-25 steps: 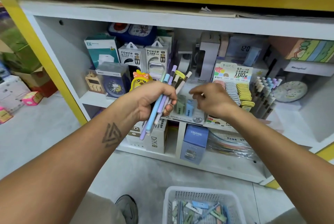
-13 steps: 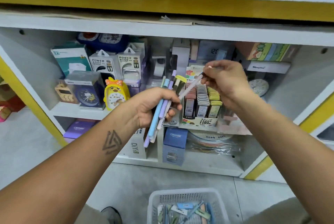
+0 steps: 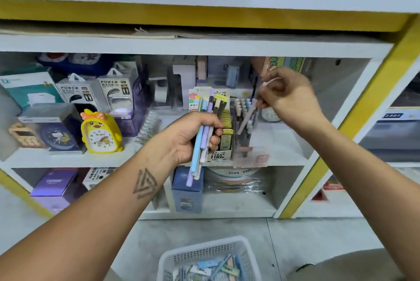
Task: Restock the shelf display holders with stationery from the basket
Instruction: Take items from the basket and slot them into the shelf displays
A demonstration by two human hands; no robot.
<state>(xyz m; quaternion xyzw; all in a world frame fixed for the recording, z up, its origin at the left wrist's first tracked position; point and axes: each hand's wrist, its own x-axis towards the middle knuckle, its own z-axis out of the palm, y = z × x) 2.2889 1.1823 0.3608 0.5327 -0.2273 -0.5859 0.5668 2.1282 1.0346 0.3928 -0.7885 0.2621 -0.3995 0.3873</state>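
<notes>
My left hand (image 3: 193, 137) grips a bundle of pastel pens (image 3: 201, 142), blue, lilac and cream, held upright in front of the middle shelf. My right hand (image 3: 288, 99) pinches a single pale pen (image 3: 246, 119) near its top end, its lower tip slanting down into the clear pen display holder (image 3: 244, 135) that stands on the shelf with several pens in it. A pencil-lead display box (image 3: 223, 144) sits just left of that holder. The white mesh basket (image 3: 245, 249) with more stationery is on the floor at the bottom.
A yellow duck alarm clock (image 3: 100, 133), power bank boxes (image 3: 113, 92) and a blue clock box (image 3: 60, 135) fill the shelf's left part. Boxes and wrapped packs lie on the lower shelf (image 3: 238, 208). A yellow upright frame (image 3: 354, 117) bounds the shelf on the right.
My right hand drew one pen out of the bundle and carried it right to the clear holder. The view has shifted up and right; my left hand keeps its grip.
</notes>
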